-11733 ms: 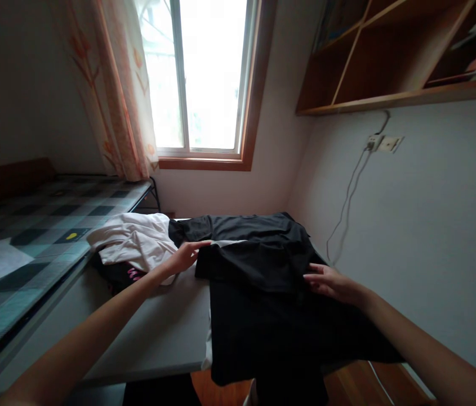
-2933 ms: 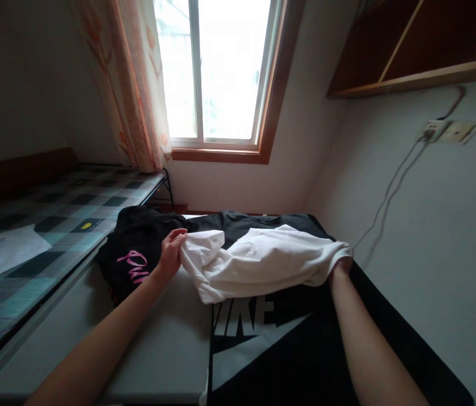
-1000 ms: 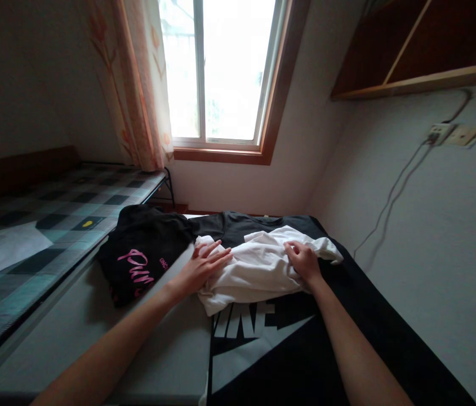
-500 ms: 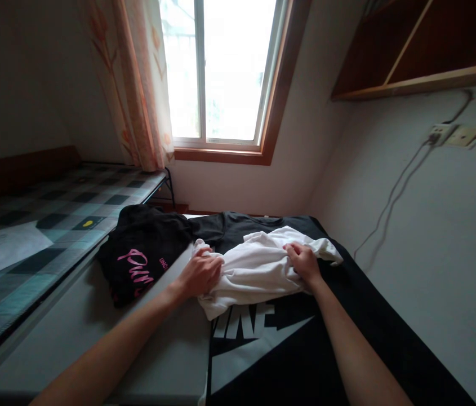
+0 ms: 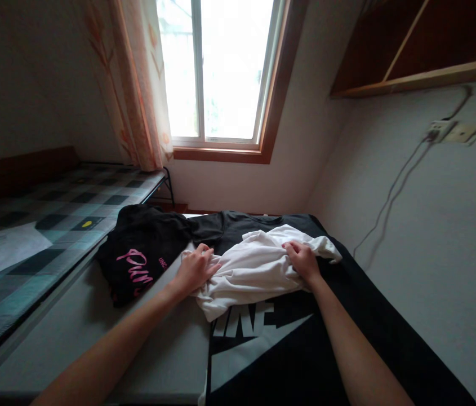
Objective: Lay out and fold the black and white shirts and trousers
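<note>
A crumpled white garment [image 5: 258,268] lies across a black shirt [image 5: 280,361] with a grey logo, spread on a pale surface. My left hand [image 5: 198,268] is closed on the white garment's left end, fingers bent over the cloth. Toward its right part, my right hand [image 5: 301,259] pinches the same cloth between thumb and fingers. To the left of my left hand sits a bunched black garment [image 5: 136,248] with pink lettering.
A checkered mattress [image 5: 81,197] with a sheet of paper [image 5: 5,251] on it is at the left. Behind are a window [image 5: 225,73] and a curtain [image 5: 132,84]. A cable [image 5: 385,203] hangs on the right wall below a wooden shelf [image 5: 423,76].
My left hand has shifted slightly left and its fingers have changed position on the cloth. My right hand has hardly moved.
</note>
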A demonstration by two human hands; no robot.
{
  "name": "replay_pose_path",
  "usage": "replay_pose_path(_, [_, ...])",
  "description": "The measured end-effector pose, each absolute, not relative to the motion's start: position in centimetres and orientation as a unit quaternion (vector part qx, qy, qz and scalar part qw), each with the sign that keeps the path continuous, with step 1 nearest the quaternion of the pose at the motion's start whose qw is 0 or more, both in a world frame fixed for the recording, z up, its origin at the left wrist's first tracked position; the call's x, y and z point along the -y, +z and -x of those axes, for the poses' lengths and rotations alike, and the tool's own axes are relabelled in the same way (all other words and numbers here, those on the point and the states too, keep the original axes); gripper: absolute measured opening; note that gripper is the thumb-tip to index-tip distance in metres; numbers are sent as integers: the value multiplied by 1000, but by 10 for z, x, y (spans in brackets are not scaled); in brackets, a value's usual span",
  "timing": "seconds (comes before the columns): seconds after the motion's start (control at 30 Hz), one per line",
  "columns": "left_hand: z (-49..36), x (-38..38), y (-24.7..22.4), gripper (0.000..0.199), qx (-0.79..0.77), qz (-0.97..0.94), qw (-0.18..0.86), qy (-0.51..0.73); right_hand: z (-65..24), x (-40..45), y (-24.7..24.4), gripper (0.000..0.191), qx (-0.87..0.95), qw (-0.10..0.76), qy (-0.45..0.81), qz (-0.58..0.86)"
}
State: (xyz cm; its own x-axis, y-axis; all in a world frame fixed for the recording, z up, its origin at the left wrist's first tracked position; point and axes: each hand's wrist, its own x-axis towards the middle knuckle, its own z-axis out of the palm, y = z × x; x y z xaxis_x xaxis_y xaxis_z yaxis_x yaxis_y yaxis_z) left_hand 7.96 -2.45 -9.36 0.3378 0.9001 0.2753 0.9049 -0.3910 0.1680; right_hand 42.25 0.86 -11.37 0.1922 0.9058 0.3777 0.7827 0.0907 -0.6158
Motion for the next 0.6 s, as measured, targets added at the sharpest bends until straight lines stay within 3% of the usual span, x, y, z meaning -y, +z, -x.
replay_pose_path(0.6, [-82, 23, -98, 29, 572, 804, 6, -163, -420, -7, -110, 32, 621, 383, 90, 678])
